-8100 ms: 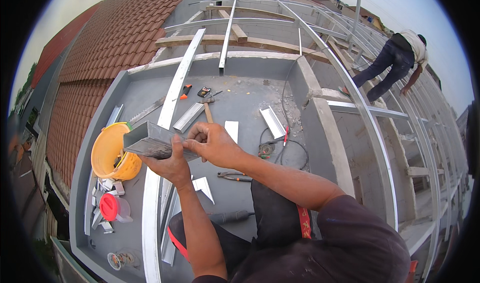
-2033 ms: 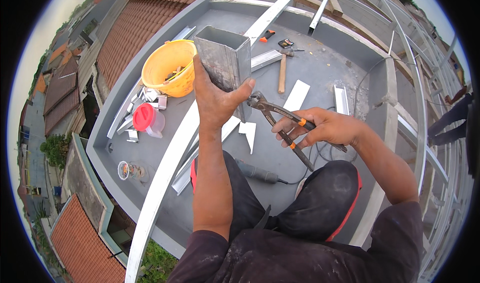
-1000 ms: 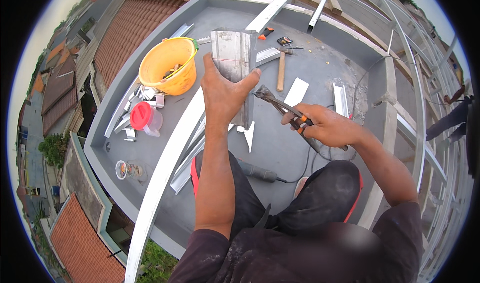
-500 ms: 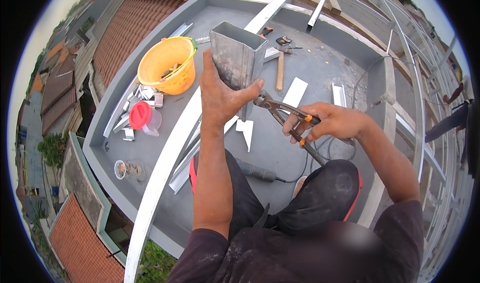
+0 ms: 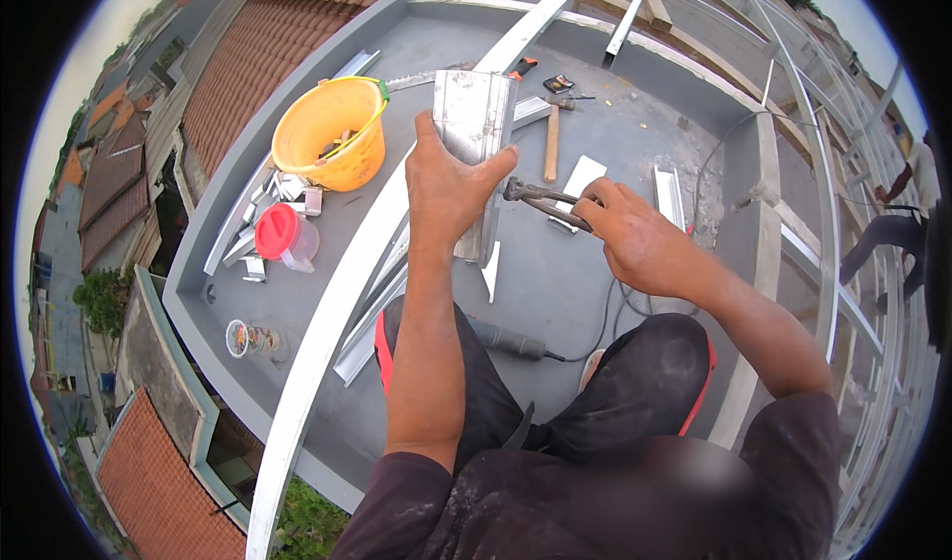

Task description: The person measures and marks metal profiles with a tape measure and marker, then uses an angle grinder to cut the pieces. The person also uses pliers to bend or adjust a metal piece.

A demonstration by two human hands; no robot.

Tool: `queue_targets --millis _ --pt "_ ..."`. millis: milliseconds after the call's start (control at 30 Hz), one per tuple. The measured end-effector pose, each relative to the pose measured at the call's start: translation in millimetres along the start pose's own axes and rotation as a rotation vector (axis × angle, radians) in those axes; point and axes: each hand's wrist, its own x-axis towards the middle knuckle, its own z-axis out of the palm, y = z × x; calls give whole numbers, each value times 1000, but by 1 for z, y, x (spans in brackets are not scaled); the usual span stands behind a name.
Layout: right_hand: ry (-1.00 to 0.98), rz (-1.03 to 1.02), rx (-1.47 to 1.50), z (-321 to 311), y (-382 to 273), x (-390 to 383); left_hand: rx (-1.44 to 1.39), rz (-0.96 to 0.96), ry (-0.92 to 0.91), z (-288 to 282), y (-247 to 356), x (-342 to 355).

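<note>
Head view: left hand (image 5: 451, 178) grips the upright metal channel piece (image 5: 474, 149); at its 3 o'clock, right hand (image 5: 630, 233), fingers wrapped round the snips (image 5: 545, 201). A slip could cut fingers on the sheet edge.

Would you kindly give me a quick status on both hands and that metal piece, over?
Left hand grips upright grey folded sheet-metal channel. Right hand closed on metal snips, tip at channel's edge. Wooden-handled hammer lies beyond on grey concrete slab.
</note>
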Motion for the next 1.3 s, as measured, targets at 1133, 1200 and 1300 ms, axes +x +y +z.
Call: queue_targets --millis 1133,1200,1300 --pt "-144 33 265 -8 1 -3 -100 56 72 -9 10 -6" --pt "-329 97 593 -19 0 -2 -146 112 84 -11 9 -6" --pt "-418 148 738 -28 -5 -1 -144 204 65 -17 5 -4"
